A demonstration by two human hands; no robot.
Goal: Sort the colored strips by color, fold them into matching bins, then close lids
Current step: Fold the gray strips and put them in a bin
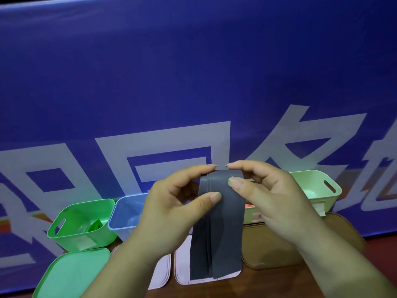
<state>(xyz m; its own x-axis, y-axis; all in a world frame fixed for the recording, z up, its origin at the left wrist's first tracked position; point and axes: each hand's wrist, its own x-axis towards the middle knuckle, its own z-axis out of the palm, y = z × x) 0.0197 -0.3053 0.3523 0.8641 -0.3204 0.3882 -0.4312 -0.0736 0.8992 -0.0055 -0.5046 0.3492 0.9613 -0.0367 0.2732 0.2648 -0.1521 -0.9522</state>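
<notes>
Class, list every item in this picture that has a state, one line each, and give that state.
Left hand: pinching the grey strip.
Right hand: pinching the grey strip.
Grey strip: folded over, hanging down.
Green bin: open, green strip inside.
Blue bin: open.
Pale green bin: open.
Green lid: off, flat on table.
Tan lid: off, flat on table.

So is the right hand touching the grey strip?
Touching. The head view shows the right hand pinching the grey strip at its top, thumb on the front.
</notes>
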